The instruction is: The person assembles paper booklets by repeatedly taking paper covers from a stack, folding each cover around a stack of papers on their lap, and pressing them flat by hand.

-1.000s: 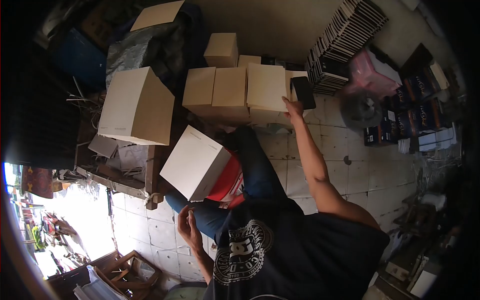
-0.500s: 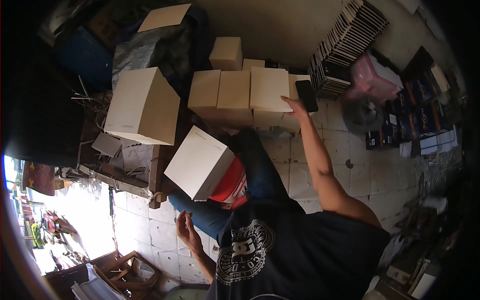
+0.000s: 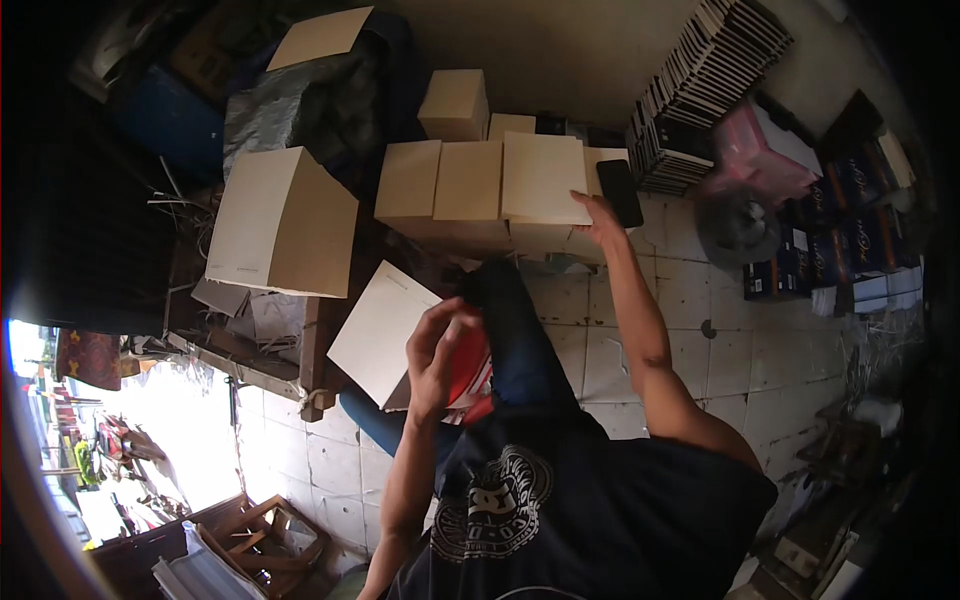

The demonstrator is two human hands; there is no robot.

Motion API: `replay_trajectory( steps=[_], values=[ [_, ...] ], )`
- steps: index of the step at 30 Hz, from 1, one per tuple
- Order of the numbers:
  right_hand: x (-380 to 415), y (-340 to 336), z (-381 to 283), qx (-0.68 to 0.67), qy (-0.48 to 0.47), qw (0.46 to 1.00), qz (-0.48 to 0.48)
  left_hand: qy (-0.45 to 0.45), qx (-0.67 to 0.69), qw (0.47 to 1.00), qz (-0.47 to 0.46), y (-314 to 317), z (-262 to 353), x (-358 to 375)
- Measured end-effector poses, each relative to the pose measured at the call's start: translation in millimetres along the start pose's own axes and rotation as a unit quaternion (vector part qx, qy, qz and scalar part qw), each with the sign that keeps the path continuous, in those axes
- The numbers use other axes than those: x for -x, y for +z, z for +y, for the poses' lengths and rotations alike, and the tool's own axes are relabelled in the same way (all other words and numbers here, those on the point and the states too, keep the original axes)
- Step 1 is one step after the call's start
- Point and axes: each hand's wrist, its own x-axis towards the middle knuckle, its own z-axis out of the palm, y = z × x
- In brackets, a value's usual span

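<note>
My right hand (image 3: 598, 218) reaches forward to a cream paper stack (image 3: 542, 178), its thumb on the near right corner of the top sheets and its fingers hidden beneath. A black phone (image 3: 620, 193) lies just right of that hand. My left hand (image 3: 436, 345) is raised in front of a white-topped paper block (image 3: 378, 330), fingers loosely curled and apart, with nothing visible in them. Part of the block is hidden behind this hand. The block rests by my lap on something red (image 3: 468, 360).
A large paper block (image 3: 285, 222) sits on a wooden bench (image 3: 318, 350) at left. More cream stacks (image 3: 408, 180) stand beside the one I touch. Dark-edged books (image 3: 700, 90) are piled at the back right, near a pink plastic bag (image 3: 750, 150) and blue boxes (image 3: 775, 275).
My left hand has risen forward and to the right, from beside my leg to in front of the white-topped block. My right hand stays at the stack's corner.
</note>
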Motion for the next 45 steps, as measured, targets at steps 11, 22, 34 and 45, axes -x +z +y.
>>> replay_trajectory(
  steps=[11,22,34,45],
  values=[
    [1.9,-8.1,-56.5,-0.041,-0.006,0.999,-0.032,-0.315,0.311,0.89,0.108,25.9,-198.3,-191.8],
    [47.4,-9.3,-67.2,0.113,-0.23,0.966,-0.041,-0.343,0.074,0.926,-0.14,32.0,-151.2,-299.9],
    [-31.5,33.1,-42.5,0.157,-0.395,0.892,-0.154,-0.013,-0.211,0.966,-0.151,-15.0,-116.0,-312.3],
    [-8.9,55.4,-16.9,0.133,-0.395,0.903,-0.1,0.007,-0.254,0.959,-0.13,-22.0,-142.7,-285.6]
  ],
)
